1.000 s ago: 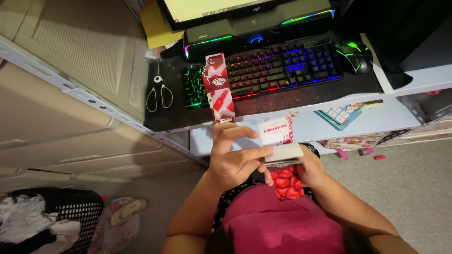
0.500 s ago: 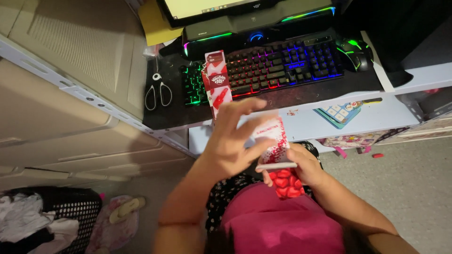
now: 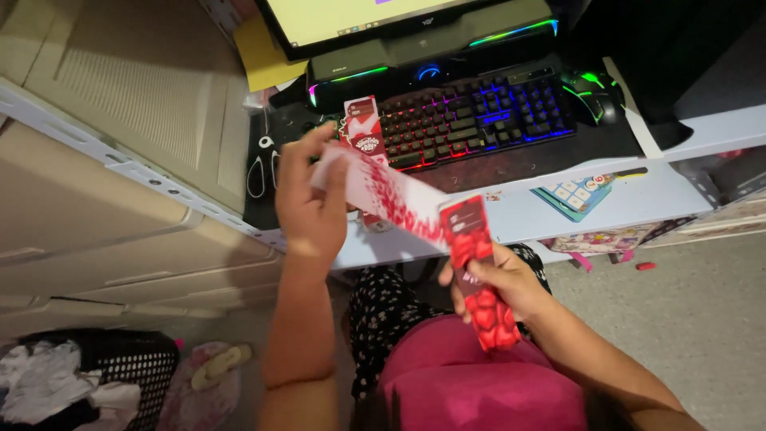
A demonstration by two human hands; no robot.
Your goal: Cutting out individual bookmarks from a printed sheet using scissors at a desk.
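My left hand [image 3: 313,206] is raised over the desk edge, pinching one end of a long white strip with red heart prints [image 3: 383,194]. The strip stretches down to the right into a narrow red packet with heart shapes [image 3: 477,279], which my right hand [image 3: 501,281] grips above my lap. A second red and white packet [image 3: 364,134] lies on the black desk mat [image 3: 511,164] just beyond my left hand, next to the lit keyboard [image 3: 479,118].
Scissors [image 3: 261,166] lie at the mat's left. A mouse [image 3: 594,92] sits right of the keyboard, with a monitor [image 3: 359,16] and speaker bar behind. A small blue card [image 3: 576,194] rests on the white shelf [image 3: 519,219]. Cabinets [image 3: 96,160] stand left; a basket [image 3: 128,367] holds clothes.
My left hand has lifted up and to the left, drawing the white printed strip out of the red packet. My right hand stays low, holding the packet.
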